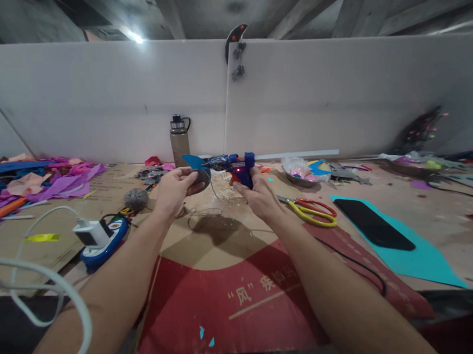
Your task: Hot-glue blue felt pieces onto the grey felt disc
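Note:
My right hand [258,193] is wrapped round the handle of a blue hot glue gun [242,168], its nozzle pointing left. In my left hand [177,188] is a dark grey rounded piece [201,181], pinched between thumb and fingers. A blue pointed piece [193,161] rises just above it, close to the nozzle; whether the nozzle touches either one I cannot tell. Grey yarn [214,188] hangs from the rounded piece. Loose strands of the yarn lie on the cardboard below my hands, and a grey yarn ball [135,199] rests left of my left hand.
Red-and-brown cardboard [218,255] covers the table before me. Scissors [315,211] and a phone [373,224] on turquoise sheet [427,263] lie right. A power strip [105,244] with a white cable stands left, near coloured scraps [40,184]. A bottle [179,140] stands behind, against a white partition [103,100].

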Demonstrator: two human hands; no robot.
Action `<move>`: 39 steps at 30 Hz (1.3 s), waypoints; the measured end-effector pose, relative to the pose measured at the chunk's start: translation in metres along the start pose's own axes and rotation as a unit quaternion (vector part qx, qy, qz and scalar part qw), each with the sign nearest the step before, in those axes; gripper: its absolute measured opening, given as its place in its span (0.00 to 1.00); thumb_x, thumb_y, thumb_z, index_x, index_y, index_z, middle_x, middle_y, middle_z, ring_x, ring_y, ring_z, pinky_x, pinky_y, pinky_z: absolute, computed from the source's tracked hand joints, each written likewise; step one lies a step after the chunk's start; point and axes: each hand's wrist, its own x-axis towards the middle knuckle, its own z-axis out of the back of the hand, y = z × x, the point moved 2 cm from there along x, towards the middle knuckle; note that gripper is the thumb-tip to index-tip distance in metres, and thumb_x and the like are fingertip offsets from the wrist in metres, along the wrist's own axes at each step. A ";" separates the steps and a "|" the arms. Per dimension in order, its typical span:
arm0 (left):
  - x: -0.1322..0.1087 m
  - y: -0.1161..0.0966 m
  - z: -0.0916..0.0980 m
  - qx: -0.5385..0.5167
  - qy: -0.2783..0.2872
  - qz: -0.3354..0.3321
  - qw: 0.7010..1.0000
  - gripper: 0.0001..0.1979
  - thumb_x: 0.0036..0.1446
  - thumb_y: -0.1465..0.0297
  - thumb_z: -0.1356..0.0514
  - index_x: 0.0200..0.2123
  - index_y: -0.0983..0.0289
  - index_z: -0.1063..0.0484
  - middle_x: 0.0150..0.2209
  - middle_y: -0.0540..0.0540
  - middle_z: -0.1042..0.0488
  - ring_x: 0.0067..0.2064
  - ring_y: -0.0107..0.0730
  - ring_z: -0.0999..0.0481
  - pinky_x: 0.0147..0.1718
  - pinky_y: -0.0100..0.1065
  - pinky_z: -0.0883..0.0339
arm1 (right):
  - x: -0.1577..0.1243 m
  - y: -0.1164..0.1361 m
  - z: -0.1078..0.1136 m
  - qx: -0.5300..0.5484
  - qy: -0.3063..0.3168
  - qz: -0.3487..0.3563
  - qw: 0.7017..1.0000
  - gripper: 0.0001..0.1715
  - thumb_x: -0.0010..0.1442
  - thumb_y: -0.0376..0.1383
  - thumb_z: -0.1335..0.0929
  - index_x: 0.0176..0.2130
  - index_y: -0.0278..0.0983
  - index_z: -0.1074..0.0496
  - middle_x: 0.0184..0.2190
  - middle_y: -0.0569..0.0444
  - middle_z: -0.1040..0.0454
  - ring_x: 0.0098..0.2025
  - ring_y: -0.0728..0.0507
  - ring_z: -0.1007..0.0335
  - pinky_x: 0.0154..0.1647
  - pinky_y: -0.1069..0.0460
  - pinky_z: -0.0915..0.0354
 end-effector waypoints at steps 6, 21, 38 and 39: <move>0.002 0.002 0.003 0.014 0.009 -0.024 1.000 0.11 0.45 0.73 0.36 0.33 0.70 0.31 0.30 0.55 0.26 0.31 0.29 0.24 0.35 0.38 0.25 | 0.000 0.000 -0.002 -0.034 0.014 0.012 0.999 0.21 0.55 0.40 0.36 0.48 0.37 0.34 0.43 0.49 0.28 0.42 0.42 0.33 0.46 0.47 0.39; 0.002 0.002 0.003 0.038 -0.019 -0.056 0.998 0.11 0.43 0.72 0.35 0.31 0.70 0.30 0.27 0.54 0.26 0.30 0.29 0.24 0.32 0.36 0.24 | 0.000 -0.004 -0.008 -0.097 -0.017 0.042 0.994 0.27 0.56 0.38 0.36 0.55 0.39 0.39 0.46 0.47 0.29 0.44 0.40 0.33 0.47 0.43 0.38; 0.003 0.001 0.004 0.033 -0.024 -0.068 0.997 0.12 0.43 0.71 0.35 0.32 0.70 0.30 0.27 0.55 0.25 0.30 0.29 0.24 0.34 0.37 0.25 | -0.002 0.005 -0.004 -0.121 -0.020 0.041 0.992 0.27 0.56 0.37 0.37 0.55 0.41 0.39 0.47 0.47 0.29 0.45 0.40 0.33 0.47 0.42 0.37; 0.003 0.001 0.004 0.034 -0.025 -0.066 0.997 0.12 0.43 0.71 0.35 0.32 0.70 0.30 0.27 0.55 0.25 0.30 0.29 0.24 0.34 0.37 0.25 | -0.002 0.006 -0.005 -0.122 -0.019 0.041 0.992 0.27 0.56 0.37 0.37 0.56 0.41 0.40 0.47 0.47 0.30 0.45 0.39 0.33 0.47 0.42 0.38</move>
